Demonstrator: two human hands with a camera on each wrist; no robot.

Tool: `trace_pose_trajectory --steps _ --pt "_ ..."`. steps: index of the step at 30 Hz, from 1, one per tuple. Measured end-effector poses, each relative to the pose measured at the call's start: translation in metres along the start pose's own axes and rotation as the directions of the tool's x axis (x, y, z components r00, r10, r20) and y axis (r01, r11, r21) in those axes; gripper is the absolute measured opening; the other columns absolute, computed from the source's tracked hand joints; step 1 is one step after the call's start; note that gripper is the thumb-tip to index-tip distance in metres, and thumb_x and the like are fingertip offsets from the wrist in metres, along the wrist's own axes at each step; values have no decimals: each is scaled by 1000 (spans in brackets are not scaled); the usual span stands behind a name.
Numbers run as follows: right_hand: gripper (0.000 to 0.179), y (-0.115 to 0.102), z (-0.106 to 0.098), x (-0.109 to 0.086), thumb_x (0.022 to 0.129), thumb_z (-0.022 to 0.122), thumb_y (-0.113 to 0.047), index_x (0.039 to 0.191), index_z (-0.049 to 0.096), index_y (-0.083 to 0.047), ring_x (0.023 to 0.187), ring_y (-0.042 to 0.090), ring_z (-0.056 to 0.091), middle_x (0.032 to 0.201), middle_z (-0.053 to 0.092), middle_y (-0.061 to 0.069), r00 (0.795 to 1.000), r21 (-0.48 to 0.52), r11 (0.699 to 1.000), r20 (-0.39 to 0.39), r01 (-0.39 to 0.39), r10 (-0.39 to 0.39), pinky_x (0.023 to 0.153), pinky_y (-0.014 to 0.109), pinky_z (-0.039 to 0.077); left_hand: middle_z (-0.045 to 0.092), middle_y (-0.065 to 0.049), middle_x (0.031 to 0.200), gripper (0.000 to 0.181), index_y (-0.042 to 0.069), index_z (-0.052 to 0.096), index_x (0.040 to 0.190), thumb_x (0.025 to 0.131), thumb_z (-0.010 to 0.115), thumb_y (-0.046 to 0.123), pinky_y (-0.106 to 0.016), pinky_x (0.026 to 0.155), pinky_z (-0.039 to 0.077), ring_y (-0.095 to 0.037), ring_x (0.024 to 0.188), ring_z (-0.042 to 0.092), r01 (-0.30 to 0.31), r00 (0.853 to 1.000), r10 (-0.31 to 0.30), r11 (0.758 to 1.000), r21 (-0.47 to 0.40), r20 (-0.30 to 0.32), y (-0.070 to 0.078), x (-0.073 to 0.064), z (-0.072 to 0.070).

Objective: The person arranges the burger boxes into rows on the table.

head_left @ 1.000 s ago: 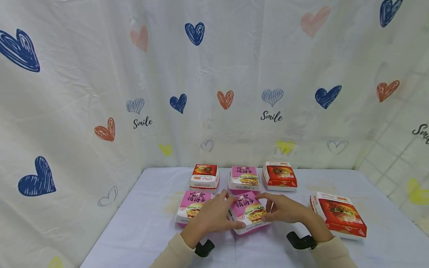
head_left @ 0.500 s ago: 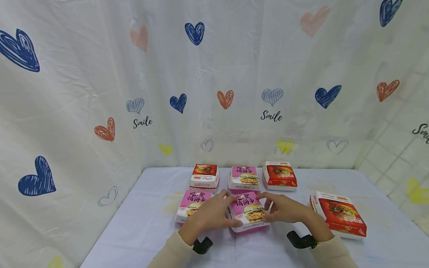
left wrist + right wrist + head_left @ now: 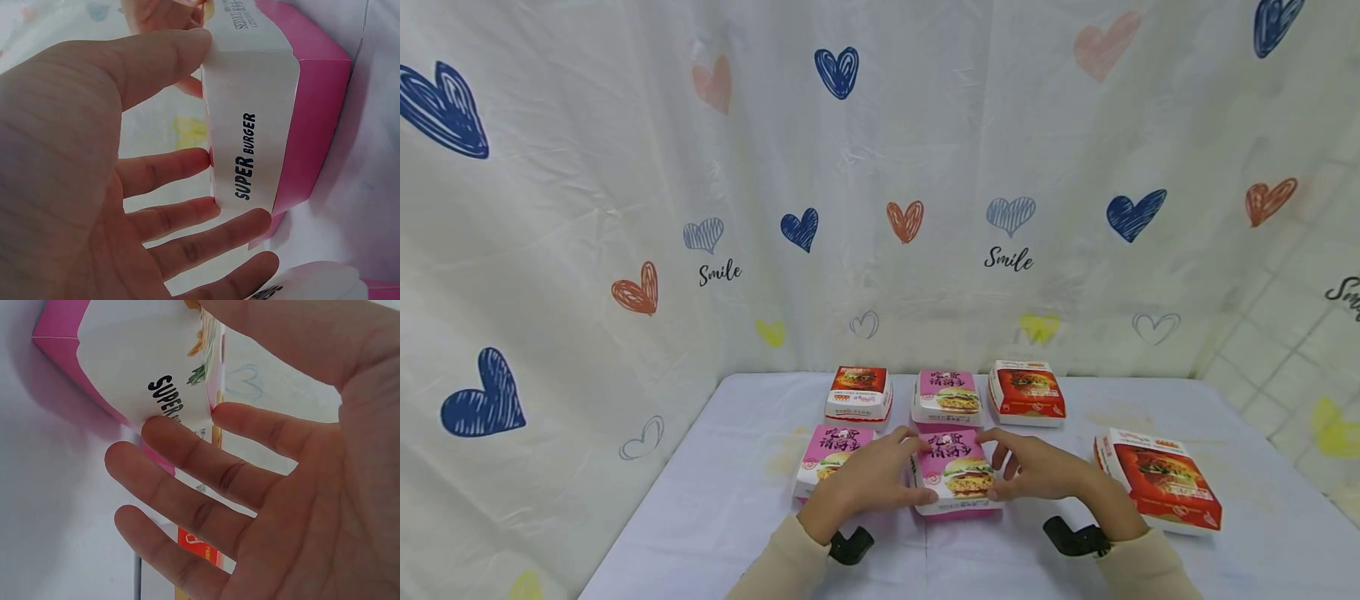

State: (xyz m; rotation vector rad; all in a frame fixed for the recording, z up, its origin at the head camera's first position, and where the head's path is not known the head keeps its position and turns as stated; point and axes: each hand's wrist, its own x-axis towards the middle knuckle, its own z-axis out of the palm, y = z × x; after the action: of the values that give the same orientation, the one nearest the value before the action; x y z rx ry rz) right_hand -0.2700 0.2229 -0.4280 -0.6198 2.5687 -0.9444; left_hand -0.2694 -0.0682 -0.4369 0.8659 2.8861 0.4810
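In the head view, a pink-and-white burger box (image 3: 957, 468) lies on the table between both hands. My left hand (image 3: 867, 482) touches its left side, thumb by the front corner and index finger toward the back. The left wrist view shows those fingers fairly straight along the lid edge, beside the "SUPER BURGER" print. My right hand (image 3: 1039, 468) is at the opposite side, thumb at the front right corner and index finger at the rear. In the right wrist view its fingers stretch out, fingertips against the white side panel (image 3: 125, 369). A second pink burger box (image 3: 831, 450) is partly hidden behind my left hand.
Behind stands a row of a small red-and-white burger box (image 3: 859, 393), a pink one (image 3: 947, 398) and a red one (image 3: 1027, 394). A larger red box (image 3: 1161, 482) lies at the right, near my right forearm. A heart-printed curtain (image 3: 925, 150) hangs behind the white-covered table (image 3: 700, 517).
The pink box between my hands has turned slightly clockwise, so its front edge now runs nearly level. My left hand has shifted a little left; the right has hardly moved.
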Motion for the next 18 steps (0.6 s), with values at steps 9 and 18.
trace_pose_trajectory --steps 9,18 --pt "82 -2 0 0 82 86 -30 149 44 -13 99 25 61 109 62 7 1000 11 1000 5 -24 24 78 38 57 42 1 162 71 30 53 148 86 73 60 -50 112 47 -24 142 50 -3 1000 3 1000 -2 24 0 0 -2" --pt "82 -2 1 1 82 86 -31 148 43 -11 98 24 61 108 63 6 1000 -4 1000 13 -13 13 77 37 55 39 -2 164 70 29 52 149 88 73 56 -51 113 44 -26 146 46 -8 999 9 1000 -8 32 -1 -1 -3"
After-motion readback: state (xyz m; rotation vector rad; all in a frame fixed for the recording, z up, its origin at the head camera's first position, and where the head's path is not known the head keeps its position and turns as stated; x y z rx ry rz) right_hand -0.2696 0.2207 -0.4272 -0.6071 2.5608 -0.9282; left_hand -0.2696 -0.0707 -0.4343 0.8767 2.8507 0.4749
